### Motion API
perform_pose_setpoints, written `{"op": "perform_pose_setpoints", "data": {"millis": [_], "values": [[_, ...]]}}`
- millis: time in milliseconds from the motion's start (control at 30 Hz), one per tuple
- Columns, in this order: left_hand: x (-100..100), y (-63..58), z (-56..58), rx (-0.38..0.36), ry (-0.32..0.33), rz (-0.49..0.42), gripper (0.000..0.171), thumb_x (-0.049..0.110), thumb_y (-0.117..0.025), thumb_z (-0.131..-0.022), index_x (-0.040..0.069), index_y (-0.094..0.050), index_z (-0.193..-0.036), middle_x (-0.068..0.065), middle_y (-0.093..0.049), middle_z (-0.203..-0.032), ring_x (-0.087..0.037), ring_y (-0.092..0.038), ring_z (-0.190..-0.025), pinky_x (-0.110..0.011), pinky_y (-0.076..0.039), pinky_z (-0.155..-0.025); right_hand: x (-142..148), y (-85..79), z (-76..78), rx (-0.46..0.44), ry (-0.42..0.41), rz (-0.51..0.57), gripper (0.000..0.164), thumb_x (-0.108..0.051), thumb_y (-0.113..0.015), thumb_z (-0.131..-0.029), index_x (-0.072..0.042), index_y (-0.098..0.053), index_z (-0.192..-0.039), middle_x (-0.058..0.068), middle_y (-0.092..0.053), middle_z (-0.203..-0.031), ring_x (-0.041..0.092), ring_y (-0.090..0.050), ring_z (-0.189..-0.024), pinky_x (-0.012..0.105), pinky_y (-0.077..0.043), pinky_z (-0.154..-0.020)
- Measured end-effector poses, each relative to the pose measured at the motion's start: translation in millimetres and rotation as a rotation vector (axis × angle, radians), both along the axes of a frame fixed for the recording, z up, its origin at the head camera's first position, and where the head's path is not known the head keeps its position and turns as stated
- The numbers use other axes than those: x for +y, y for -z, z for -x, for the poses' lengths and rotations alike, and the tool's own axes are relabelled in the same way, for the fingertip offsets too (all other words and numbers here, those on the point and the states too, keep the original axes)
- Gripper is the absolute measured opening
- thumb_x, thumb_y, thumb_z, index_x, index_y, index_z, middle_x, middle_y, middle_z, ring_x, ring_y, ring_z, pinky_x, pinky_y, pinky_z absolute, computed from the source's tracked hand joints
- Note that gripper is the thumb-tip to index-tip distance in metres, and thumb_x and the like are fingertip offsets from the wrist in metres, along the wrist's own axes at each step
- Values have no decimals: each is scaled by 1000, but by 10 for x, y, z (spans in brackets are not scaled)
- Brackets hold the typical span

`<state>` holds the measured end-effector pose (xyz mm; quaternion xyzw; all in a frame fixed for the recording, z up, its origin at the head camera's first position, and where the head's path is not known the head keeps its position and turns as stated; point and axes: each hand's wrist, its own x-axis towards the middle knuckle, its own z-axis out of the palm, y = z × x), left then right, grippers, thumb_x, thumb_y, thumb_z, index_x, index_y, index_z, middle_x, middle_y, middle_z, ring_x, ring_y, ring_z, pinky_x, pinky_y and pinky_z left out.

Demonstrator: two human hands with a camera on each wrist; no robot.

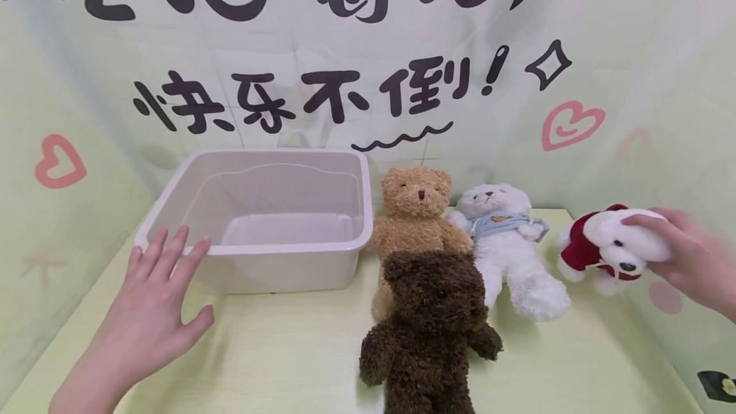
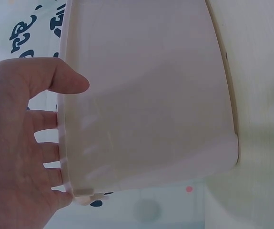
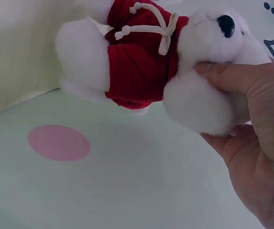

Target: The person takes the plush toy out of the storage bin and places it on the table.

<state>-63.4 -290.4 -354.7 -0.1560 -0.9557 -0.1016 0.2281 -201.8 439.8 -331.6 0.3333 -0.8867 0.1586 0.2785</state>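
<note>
At the right, my right hand (image 1: pixel 692 254) grips a white plush dog (image 3: pixel 139 71) by its head, thumb on one side and fingers behind. The toy wears a red hoodie (image 3: pixel 139 62) with a white drawstring bow and is tipped sideways. My left hand (image 1: pixel 140 318) has its fingers spread, with the fingertips at the near rim of a pale plastic bin (image 1: pixel 310 267). In the left wrist view, its thumb (image 2: pixel 70 81) stands off from the other fingers, over the bin's outer wall.
Right of the bin sits a tan teddy bear (image 1: pixel 416 229), with a dark brown teddy bear (image 1: pixel 431 331) in front of it. A white plush bear (image 1: pixel 508 260) in a blue top leans beside them. Printed curtain walls (image 1: pixel 489 139) enclose the table (image 1: pixel 276 350) at the back and sides.
</note>
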Motion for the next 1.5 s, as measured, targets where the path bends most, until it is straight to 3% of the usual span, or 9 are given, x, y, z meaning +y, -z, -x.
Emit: {"op": "perform_pose_setpoints", "data": {"millis": [167, 233, 300, 400, 567, 800, 1000, 1167, 1500], "values": [[4, 9, 3, -2, 2, -7, 91, 20, -77, -64, -2, -44, -146, -39, -36, -151, -55, -18, -148, -67, -3, -119, -1, 122, 96, -54, -7, -44, 79, -75, -35, -91, -7, -63, -119, 13, -53, -114, -8, -35, -110, 0, -21, -90], [4, 15, 6, 0, 3, -8, 90, 20, -76, -64, -2, -44, -146, -39, -36, -151, -56, -18, -148, -67, -3, -119, -17, 154, 125, -72, -17, -54, 53, -54, -61, -97, -7, -64, -121, 11, -54, -117, -6, -38, -110, 1, -22, -90], [2, 19, 9, 3, 4, -5, 90, 21, -76, -65, -2, -44, -146, -39, -36, -151, -56, -18, -148, -67, -4, -119, -40, 177, 147, -78, -15, -77, 42, -19, -83, -87, -8, -63, -122, 10, -54, -120, -4, -40, -109, 2, -23, -90], [0, 19, 12, 6, 3, 0, 91, 21, -76, -64, -2, -44, -146, -39, -36, -151, -56, -18, -148, -67, -4, -119, -74, 189, 171, -81, -13, -105, 85, 23, -83, -47, -8, -62, -123, 12, -54, -121, -1, -42, -107, 2, -23, -90], [-1, 12, 10, 8, 0, 4, 91, 22, -77, -64, -3, -45, -146, -39, -36, -150, -56, -18, -148, -67, -4, -119, -90, 193, 227, -77, -29, -123, 86, 30, -76, -47, -6, -60, -123, 17, -52, -125, 22, -48, -110, 5, -18, -100], [-5, 5, 6, 2, 2, 9, 91, 22, -78, -65, -3, -45, -146, -39, -35, -152, -55, -17, -149, -67, -3, -119, -90, 173, 162, -152, -13, -154, 89, 28, -72, -54, -7, -56, -135, 29, -44, -142, 57, -46, -109, 58, -27, -112], [-18, 11, 2, 1, 8, 2, 92, 22, -79, -65, -2, -45, -147, -38, -35, -152, -54, -17, -149, -66, -3, -119, -68, 142, 61, -334, 33, -75, 83, 14, -69, -71, -10, -49, -148, 29, -26, -161, 66, -29, -127, 64, -9, -117], [-15, 16, 6, -2, 7, -2, 91, 22, -79, -66, -2, -45, -147, -38, -35, -153, -54, -17, -149, -65, -3, -120, -90, 109, 46, -366, 51, -13, 75, 2, -69, -84, -7, -44, -153, 35, -24, -160, 67, -21, -137, 63, -4, -120], [-19, -2, 9, -9, 2, 7, 89, 25, -79, -69, -2, -45, -147, -38, -34, -154, -54, -17, -149, -66, -3, -119, -188, 5, 8, -455, 130, 48, 81, -11, -74, -89, -9, -34, -160, 30, -15, -166, 62, -8, -146, 75, 0, -114]]}}
